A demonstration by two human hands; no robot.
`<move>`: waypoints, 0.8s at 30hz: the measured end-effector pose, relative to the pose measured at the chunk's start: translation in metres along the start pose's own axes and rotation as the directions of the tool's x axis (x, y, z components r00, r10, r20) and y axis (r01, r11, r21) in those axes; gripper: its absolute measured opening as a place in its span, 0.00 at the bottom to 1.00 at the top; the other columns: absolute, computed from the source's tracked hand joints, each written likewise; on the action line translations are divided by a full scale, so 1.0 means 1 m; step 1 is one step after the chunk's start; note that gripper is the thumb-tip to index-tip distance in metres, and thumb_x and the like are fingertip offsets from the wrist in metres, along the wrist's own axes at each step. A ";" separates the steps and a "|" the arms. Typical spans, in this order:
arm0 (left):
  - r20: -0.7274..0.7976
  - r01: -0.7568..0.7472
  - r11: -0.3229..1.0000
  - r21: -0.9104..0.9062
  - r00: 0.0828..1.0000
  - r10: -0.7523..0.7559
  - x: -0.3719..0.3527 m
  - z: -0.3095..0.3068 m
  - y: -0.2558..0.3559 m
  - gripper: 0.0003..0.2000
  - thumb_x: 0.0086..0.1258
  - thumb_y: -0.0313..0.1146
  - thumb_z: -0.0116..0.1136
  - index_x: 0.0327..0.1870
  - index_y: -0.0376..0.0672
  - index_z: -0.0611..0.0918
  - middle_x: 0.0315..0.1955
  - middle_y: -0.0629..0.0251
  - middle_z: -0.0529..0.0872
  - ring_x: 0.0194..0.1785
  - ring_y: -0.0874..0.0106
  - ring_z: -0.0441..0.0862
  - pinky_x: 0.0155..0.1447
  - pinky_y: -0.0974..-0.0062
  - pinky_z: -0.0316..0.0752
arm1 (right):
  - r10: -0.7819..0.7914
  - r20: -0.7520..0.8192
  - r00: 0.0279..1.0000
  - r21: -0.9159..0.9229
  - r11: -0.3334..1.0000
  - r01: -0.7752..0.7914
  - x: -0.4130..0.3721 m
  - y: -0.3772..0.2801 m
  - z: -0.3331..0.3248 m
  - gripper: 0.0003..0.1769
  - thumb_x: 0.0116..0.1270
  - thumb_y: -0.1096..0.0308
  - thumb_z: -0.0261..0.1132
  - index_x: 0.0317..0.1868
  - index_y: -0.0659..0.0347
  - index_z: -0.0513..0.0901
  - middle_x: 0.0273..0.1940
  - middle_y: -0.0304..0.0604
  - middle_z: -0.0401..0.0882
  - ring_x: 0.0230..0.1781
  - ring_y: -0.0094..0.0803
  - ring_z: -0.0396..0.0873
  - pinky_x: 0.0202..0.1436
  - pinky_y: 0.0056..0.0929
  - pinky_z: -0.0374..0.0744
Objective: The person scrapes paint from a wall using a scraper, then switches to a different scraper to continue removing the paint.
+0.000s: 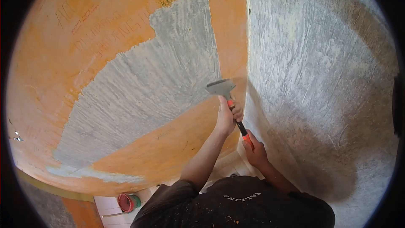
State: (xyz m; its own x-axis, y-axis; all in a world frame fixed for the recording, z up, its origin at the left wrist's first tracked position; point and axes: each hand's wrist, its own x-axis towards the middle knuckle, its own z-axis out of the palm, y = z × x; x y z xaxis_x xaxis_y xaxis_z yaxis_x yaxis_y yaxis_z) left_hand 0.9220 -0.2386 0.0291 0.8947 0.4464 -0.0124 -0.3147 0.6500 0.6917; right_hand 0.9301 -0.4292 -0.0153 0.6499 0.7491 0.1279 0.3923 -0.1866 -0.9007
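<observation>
A wall scraper with a wide grey head (221,87) and a red and black handle is held in both my hands. Near the head, my left hand (228,116) wraps round the upper handle. Lower down, my right hand (255,152) grips the red end of it. The blade lies at the orange wall (231,38), by the edge between a scraped grey patch (143,80) and a strip of orange paint; whether it touches is hard to tell. Handwriting marks the paint at the upper left.
To my right, a rough grey wall (303,59) meets the orange one at a corner and carries my shadow. A green and red bucket (128,202) stands on the white tiled floor (107,206) at the lower left, a stick beside it.
</observation>
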 end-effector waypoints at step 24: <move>-0.086 -0.044 0.992 -0.116 0.996 0.034 -0.013 0.020 0.024 0.28 0.75 0.68 0.27 0.40 0.53 0.71 0.16 0.78 0.56 0.18 0.81 0.53 0.24 0.78 0.54 | -0.152 -0.030 0.988 -0.041 0.988 0.151 0.010 -0.004 -0.005 0.27 0.71 0.61 0.61 0.67 0.62 0.71 0.23 0.57 0.76 0.24 0.47 0.82 0.28 0.36 0.76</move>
State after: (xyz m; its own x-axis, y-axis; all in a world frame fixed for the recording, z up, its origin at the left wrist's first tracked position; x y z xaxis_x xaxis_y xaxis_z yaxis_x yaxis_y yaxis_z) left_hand 0.9092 -0.2417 0.0602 0.8531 0.5193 -0.0505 -0.3884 0.6967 0.6031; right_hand 0.9387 -0.4240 -0.0084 0.6019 0.7494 0.2758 0.5125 -0.0976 -0.8532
